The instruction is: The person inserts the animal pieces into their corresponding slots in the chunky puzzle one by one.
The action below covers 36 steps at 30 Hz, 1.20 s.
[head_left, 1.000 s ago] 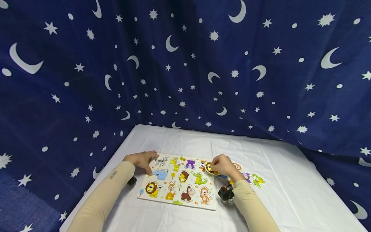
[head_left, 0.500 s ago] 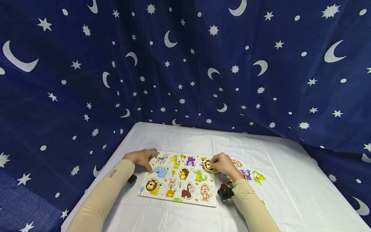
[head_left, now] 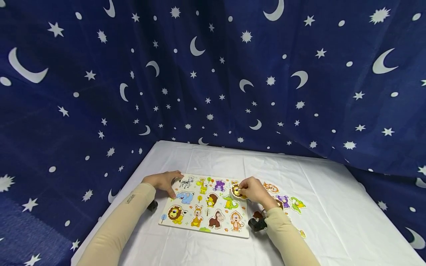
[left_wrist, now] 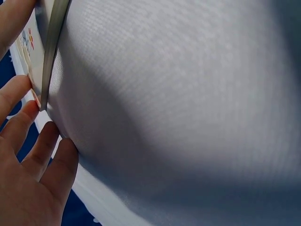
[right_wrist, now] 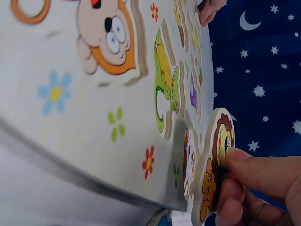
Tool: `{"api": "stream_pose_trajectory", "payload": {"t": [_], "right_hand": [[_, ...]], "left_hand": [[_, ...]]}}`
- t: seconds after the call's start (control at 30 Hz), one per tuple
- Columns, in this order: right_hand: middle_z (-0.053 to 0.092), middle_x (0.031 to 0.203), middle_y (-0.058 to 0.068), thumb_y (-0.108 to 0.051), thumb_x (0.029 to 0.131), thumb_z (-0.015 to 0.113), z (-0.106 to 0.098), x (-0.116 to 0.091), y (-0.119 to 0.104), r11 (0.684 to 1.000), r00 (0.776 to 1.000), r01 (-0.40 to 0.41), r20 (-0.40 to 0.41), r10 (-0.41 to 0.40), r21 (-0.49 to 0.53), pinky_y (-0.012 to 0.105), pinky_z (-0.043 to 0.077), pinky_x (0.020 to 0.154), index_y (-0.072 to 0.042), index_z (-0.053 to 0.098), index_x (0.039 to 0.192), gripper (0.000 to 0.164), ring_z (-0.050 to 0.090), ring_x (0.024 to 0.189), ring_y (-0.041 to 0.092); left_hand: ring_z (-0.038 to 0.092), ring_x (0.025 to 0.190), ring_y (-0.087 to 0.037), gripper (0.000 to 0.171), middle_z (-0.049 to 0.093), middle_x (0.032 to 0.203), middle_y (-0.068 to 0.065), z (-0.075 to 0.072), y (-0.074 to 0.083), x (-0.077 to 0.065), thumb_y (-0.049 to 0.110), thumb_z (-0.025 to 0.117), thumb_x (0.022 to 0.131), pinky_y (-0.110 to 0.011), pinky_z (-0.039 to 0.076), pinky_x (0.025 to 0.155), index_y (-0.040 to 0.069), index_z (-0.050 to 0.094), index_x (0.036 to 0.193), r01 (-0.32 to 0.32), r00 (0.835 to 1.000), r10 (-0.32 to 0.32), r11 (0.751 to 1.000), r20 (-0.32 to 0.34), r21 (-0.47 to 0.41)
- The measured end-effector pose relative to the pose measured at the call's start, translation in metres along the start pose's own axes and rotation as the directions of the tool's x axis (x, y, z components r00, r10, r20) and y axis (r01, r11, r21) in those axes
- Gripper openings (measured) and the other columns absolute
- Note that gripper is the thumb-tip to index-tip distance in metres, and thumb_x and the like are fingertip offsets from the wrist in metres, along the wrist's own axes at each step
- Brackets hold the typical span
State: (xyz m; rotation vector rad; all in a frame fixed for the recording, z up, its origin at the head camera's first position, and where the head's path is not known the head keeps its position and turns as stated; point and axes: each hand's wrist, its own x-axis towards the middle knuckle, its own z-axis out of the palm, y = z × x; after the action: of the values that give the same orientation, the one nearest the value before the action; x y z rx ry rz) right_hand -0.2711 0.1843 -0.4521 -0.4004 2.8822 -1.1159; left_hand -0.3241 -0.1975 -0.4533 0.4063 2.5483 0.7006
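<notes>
The lion piece is pinched by the right hand over the far right corner of the board; being held by so little, it could be dropped. The board, touched at left by the left hand, fingers spread, could be shifted if bumped.

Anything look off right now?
Nothing looks damaged, but the right hand holds the lion piece at the far-right corner of the board, while the lion picture is front left: a mismatch if placed there.
</notes>
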Motion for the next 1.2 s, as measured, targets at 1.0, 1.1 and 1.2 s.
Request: {"api": "stream_pose_trajectory", "payload": {"t": [1.0, 1.1, 1.2], "right_hand": [[0.067, 0.067, 0.001, 0.002, 0.081, 0.073, 0.021, -0.005, -0.019, 0.992, 0.990, 0.125, 0.058, -0.125, 0.004, 0.021, 0.045, 0.056, -0.002, 0.071, 0.074, 0.009, 0.052, 0.061, 0.007], [0.067, 0.067, 0.001, 0.001, 0.081, 0.074, 0.021, -0.004, -0.023, 0.989, 0.988, 0.146, 0.057, -0.145, -0.014, 0.021, 0.046, 0.057, -0.003, 0.071, 0.074, 0.009, 0.053, 0.062, 0.007], [0.067, 0.068, 0.001, 0.001, 0.081, 0.074, 0.021, -0.003, -0.029, 0.989, 0.987, 0.147, 0.064, -0.145, -0.023, 0.022, 0.046, 0.058, -0.003, 0.072, 0.075, 0.008, 0.053, 0.062, 0.007]], "left_hand": [[0.028, 0.150, -0.039, 0.098, 0.035, 0.161, -0.014, 0.003, -0.001, 0.001, 0.013, 0.096, 0.060, -0.055, 0.024, 0.122, 0.009, 0.050, 0.147, -0.060, 0.998, 0.061, 0.997, -0.017, 0.042], [0.028, 0.150, -0.039, 0.098, 0.036, 0.161, -0.014, 0.003, -0.002, 0.002, 0.014, 0.096, 0.059, -0.055, 0.024, 0.122, 0.010, 0.050, 0.146, -0.060, 0.998, 0.061, 0.998, -0.020, 0.036], [0.029, 0.150, -0.039, 0.098, 0.037, 0.160, -0.014, 0.002, 0.000, 0.001, 0.013, 0.096, 0.059, -0.055, 0.025, 0.122, 0.010, 0.051, 0.146, -0.062, 0.998, 0.063, 0.997, -0.023, 0.038]]}}
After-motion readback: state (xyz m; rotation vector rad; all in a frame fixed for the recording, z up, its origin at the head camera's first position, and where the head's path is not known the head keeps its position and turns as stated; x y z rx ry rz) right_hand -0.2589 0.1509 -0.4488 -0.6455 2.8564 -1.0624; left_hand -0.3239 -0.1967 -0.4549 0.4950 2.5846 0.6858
